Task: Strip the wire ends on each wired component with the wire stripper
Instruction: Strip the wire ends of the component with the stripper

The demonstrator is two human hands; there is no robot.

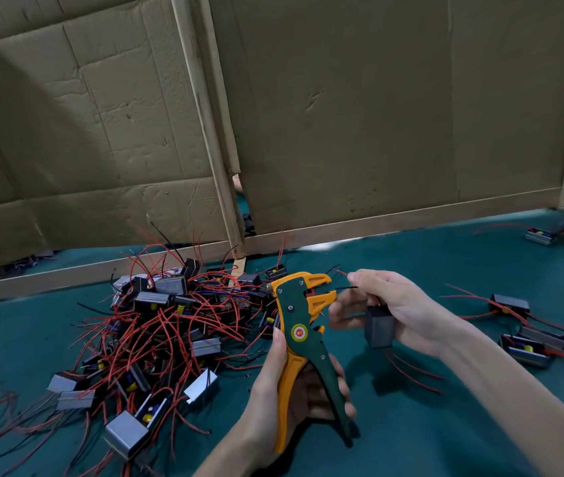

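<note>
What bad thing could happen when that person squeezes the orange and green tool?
The right hand pinches the black wire right beside the orange mouth of the wire stripper, so a squeeze by the left hand might nip a fingertip. The wire looks barely inside the mouth, so it could slip out unstripped. The loose red wires of the component dangle near the handles and might snag.
</note>
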